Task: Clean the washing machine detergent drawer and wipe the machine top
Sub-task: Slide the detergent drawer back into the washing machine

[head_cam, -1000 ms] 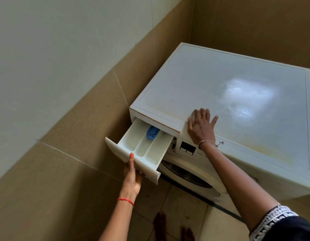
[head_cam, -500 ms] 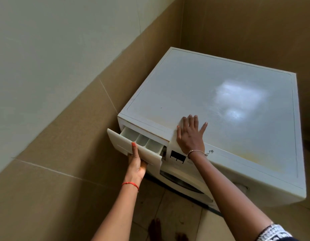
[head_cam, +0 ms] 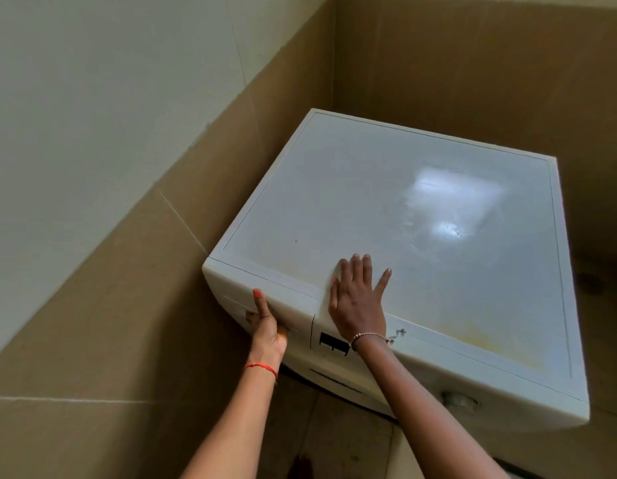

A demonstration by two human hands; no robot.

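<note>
A white front-loading washing machine stands in a room corner, its flat top (head_cam: pixel 386 209) bare, with a shiny patch and yellowish stains near the front edge. The detergent drawer (head_cam: pixel 293 312) sits flush in the front panel at the top left corner. My left hand (head_cam: pixel 265 326) grips the drawer's front, thumb up along the panel and fingers curled into the handle recess. Flat on the front edge of the top lies my right hand (head_cam: pixel 357 299), with its fingers spread and straight.
A beige tiled wall (head_cam: pixel 134 305) runs close along the machine's left side and another stands behind it. A dark display (head_cam: pixel 333 342) and a knob (head_cam: pixel 459 399) sit on the front panel. Tiled floor (head_cam: pixel 334 444) shows below between my arms.
My left hand has pushed the drawer from pulled out to fully in. My right hand has stayed pressed flat on the machine top.
</note>
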